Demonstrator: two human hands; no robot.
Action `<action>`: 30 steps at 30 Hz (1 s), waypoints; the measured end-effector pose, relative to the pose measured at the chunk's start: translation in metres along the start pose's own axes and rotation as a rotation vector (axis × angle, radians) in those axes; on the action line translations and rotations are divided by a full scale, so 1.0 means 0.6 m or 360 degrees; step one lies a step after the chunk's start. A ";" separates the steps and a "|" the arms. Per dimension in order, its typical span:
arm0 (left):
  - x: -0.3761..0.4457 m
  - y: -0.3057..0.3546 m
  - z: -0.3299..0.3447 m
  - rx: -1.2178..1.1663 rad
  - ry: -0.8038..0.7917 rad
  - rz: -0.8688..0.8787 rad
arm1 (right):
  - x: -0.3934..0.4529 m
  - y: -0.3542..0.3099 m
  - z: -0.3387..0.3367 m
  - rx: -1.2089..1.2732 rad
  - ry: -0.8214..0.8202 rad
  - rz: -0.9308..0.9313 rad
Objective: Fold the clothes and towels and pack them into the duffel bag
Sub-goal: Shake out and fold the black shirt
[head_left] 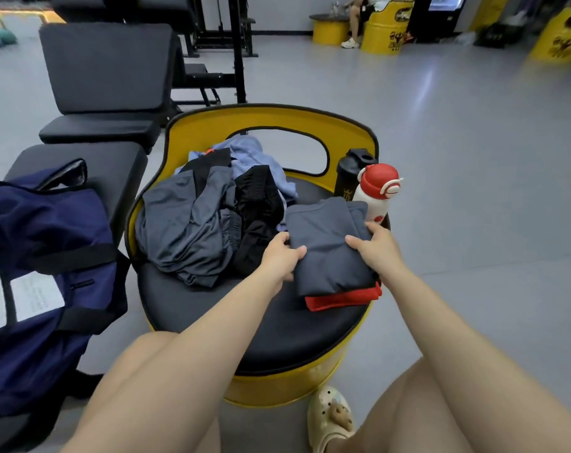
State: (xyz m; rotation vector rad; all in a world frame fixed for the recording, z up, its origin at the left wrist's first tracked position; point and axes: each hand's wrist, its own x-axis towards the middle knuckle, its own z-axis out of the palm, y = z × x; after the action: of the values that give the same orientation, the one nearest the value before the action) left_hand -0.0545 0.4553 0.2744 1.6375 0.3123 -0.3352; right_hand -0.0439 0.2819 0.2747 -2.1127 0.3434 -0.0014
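Folded grey shirt (326,253) sits on a red garment (343,298) on the drum seat (277,325). Left hand (282,256) and right hand (374,246) grip its side edges, fingers curled. Likely light, floppy; support both sides so folds stay.

Grey folded shirt (326,246) over red cloth (343,297); navy duffel bag (45,256).

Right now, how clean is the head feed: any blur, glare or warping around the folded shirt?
Head view: the folded shirt and both hands are sharp under soft, even light; wide-angle warping bends the frame edges, stretching the duffel bag; a pale glare streak lies on the floor; the far background is soft.
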 end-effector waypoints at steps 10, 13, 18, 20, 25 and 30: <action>0.055 -0.061 0.042 -0.0010 -0.0057 -0.0232 | 0.038 0.071 0.013 -0.0782 0.0014 -0.0036; 0.058 -0.069 0.046 0.0043 0.0006 -0.0186 | 0.030 0.075 0.017 -0.0998 0.0115 -0.0115; 0.047 -0.070 0.063 0.1011 0.0583 0.0648 | 0.023 0.071 0.022 -0.1238 0.0572 -0.0787; 0.049 -0.065 0.077 0.1224 0.0560 0.0978 | 0.028 0.075 0.038 -0.1152 0.0471 -0.1034; 0.092 -0.093 0.087 0.1934 0.0156 0.0913 | 0.040 0.108 0.069 -0.1145 -0.0152 -0.0786; 0.123 -0.113 0.081 0.1974 0.0044 0.0916 | 0.046 0.121 0.082 -0.1030 -0.0182 -0.0607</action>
State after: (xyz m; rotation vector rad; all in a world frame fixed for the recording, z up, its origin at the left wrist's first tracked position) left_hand -0.0152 0.4133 0.1792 2.8328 -0.4686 -0.0271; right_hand -0.0283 0.2798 0.1838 -2.7750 -0.1616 0.0084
